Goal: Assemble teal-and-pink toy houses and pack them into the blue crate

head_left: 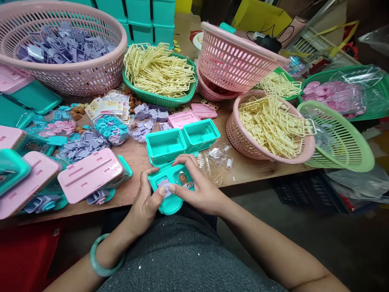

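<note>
An open toy case (179, 162) is sitting at the near edge of the counter (243, 168), with what may be small plastic bags (217, 156) lying just to its right. Behind it a basket of sticks (159, 75) is standing, a second one (272, 127) is resting to the right, and stacked lids (89, 174) are lying to the left.

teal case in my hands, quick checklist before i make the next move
1. Both hands on the open teal plastic toy case: left hand and right hand hold it at the wooden table's edge: ok.
2. Small purple plastic piece seated in its compartment, left thumb on it: cannot tell.
3. Tiny doll figure in the neighbouring compartment: ok.
4. Lid halves open, empty: ok.
5. Spare purple pieces in the clear plastic bag nearby: ok.
</note>
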Available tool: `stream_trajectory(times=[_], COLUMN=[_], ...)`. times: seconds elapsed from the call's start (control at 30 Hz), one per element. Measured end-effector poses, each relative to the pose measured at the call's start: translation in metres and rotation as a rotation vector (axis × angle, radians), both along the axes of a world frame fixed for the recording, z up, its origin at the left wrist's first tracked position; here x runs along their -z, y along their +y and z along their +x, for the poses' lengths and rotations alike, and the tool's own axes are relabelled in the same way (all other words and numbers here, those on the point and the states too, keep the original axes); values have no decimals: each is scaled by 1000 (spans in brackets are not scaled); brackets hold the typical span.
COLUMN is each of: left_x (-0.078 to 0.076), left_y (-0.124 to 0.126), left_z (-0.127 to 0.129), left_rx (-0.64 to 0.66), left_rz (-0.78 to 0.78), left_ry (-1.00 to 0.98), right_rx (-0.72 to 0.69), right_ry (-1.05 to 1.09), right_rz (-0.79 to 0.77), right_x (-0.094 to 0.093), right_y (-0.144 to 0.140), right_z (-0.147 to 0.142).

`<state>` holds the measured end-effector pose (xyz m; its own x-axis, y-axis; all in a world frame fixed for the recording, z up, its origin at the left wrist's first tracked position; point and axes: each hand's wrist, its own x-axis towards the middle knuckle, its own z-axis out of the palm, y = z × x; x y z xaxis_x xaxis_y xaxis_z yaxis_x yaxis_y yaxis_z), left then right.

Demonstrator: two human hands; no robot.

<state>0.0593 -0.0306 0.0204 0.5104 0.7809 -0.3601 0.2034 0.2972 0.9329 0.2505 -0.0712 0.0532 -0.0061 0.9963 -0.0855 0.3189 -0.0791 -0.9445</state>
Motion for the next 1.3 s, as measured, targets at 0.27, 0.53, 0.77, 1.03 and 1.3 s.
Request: stream_trajectory(times=[0.27,0.53,0.77,1.03,1.3], left_x=[0,-8,-2,-13,-11], left_y=[-4,-8,3,-1,0], left_z=[-6,-15,-24,-31,-30], left_rx=[-6,117,176,-11,-209], left_rz=[-108,109,134,-3,-204], left_ry=[-217,-16,-72,-356,-436], right_rx=[-73,-12,82,48,-52], right_ry=[37,-18,6,-33,-237], right_rz=[67,135,96,33,111], right_x=[8,13,17,-14,-38], right_y=[-6,-20,-23,-8,40], right_z=[8,1,-13,-13,5])
